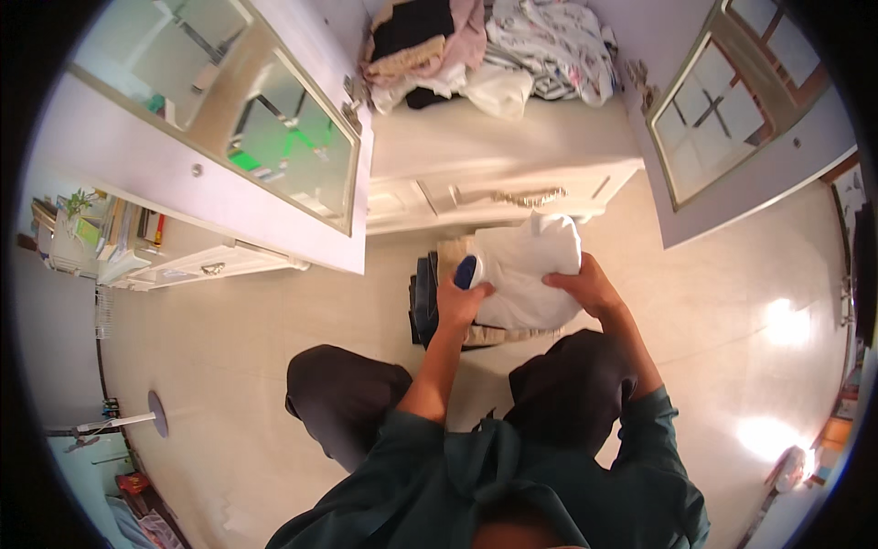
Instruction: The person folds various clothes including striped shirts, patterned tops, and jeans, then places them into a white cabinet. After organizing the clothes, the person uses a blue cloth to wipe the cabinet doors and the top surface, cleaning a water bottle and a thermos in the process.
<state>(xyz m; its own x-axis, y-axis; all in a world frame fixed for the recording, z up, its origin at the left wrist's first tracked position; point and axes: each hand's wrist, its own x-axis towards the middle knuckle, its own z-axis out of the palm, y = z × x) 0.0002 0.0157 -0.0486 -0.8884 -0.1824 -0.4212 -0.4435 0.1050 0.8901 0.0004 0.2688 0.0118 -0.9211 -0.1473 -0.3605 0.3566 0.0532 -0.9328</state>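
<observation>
A folded white garment with a dark blue patch at its left end is gripped between my two hands. My left hand holds its left edge, thumb on top, and my right hand holds the right edge, thumb likewise on top. Directly beneath it, on the floor, lies a stack of folded clothes, with beige cloth and dark blue denim showing at the left. My fingers under the white garment are hidden. Whether the garment touches the stack I cannot tell.
Ahead is a cabinet whose shelf holds heaped clothes. Its glass-panelled doors stand open at both sides, above a drawer front. My knees flank the stack. Books stand at the left, a pedestal fan at the lower right.
</observation>
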